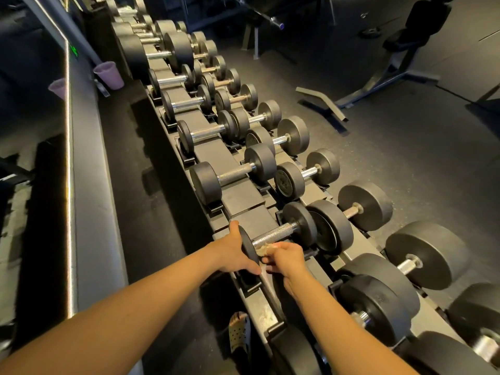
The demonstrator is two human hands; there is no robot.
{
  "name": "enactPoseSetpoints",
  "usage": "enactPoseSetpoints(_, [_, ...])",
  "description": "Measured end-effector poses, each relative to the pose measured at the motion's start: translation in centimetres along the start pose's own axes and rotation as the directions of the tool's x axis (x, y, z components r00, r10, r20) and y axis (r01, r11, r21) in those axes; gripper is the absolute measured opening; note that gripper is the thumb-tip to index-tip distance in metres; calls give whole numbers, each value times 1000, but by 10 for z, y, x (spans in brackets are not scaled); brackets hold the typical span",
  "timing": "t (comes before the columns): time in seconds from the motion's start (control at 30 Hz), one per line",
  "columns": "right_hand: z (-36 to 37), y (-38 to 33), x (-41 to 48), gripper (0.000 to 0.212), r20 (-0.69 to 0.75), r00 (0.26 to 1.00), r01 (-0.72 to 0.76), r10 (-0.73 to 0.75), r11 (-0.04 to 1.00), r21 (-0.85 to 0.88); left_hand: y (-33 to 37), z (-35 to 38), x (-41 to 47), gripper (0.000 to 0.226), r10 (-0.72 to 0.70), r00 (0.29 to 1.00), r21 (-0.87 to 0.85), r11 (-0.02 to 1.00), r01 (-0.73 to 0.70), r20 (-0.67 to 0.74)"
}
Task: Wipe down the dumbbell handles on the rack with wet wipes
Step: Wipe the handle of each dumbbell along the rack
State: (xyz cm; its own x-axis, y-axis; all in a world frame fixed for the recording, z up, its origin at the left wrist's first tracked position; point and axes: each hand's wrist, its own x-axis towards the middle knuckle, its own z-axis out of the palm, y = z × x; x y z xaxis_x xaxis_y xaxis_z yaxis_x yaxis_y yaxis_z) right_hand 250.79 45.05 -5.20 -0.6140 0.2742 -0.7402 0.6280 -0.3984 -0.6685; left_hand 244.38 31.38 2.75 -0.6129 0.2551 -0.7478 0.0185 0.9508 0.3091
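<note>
Dimly lit gym floor (405,163), with a long rack (243,197) carrying 2 rows of dumbbells along the wall. The dumbbell (297,226) being cleaned lies in its cradle on the upper row, nearest the viewer. Its near head is gripped by the left hand (232,253), fingers curled over the top edge and thumb beneath. A crumpled wet wipe (265,249) is pinched in the closed fingers of the right hand (286,257) and pressed to the near end of the knurled handle (276,234); most of the handle beyond it is seen uncovered. Several risks may be judged from this arrangement. The far part of the handle could be missed if the wipe is not drawn along the full length and around the underside. The wipe, already bunched small, could be snagged or shredded by the knurling. Should the left grip be slackened, the dumbbell could be rolled in its cradle and fingers trapped between head and rack. A shoe (239,334) is seen directly below the rack edge, where a dislodged weight would land.
</note>
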Motion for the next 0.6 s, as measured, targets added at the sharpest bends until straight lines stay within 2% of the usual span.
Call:
enactPoseSetpoints(0.07, [-9,-6,10,15,-108,984,-101,140,948,303,-1,0,1,143,-1,1000,-5,1000,1,4])
enactPoseSetpoints(0.13, [-17,-10,19,25,-142,961,-121,236,825,552,-2,0,1,143,1,1000,-5,1000,-1,9])
enactPoseSetpoints(0.23, [-6,-15,14,39,-97,968,-100,233,707,700,-3,1,3,143,0,1000,-17,1000,0,6])
enactPoseSetpoints(0.37, [30,-1,-5,21,14,965,-210,261,742,637,-4,2,5,145,13,1000,-43,999,-12,26])
enactPoseSetpoints(0.5, [21,0,0,25,104,964,-261,244,791,554,-5,2,6,146,36,999,-34,999,-36,5])
enactPoseSetpoints(0.6, [-1,-12,16,19,36,971,-218,238,808,548,-8,2,7,145,50,999,-46,998,-50,2])
